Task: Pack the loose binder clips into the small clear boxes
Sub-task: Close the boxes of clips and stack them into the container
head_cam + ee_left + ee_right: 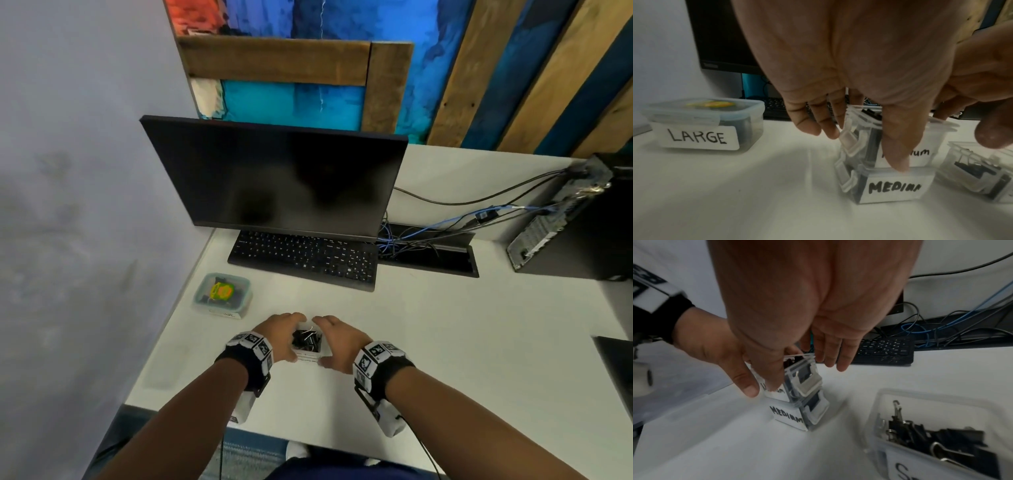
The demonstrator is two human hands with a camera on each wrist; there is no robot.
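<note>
- Right now both hands flank a stack of two small clear boxes on the worktop, just in front of the person: the top box sits on the bottom box, each labelled "Medium".
- The left hand is on the stack's left side and the right hand on its right, so the stack lies between the two palms, about equally near each.
- Left fingers are straight and spread, a thumb tip lying down the top box's front label; right fingers are also straight and apart, reaching past the far side, thumb at the front edge. Neither hand looks clamped yet.
- Black binder clips fill the top box, which seems to have no lid on.
- A third box of clips, open, stands just to the right of the stack, nearer the right hand.
- Judging by this, any lift or shift goes straight up between the palms; the stack is upright and could topple sideways.
</note>
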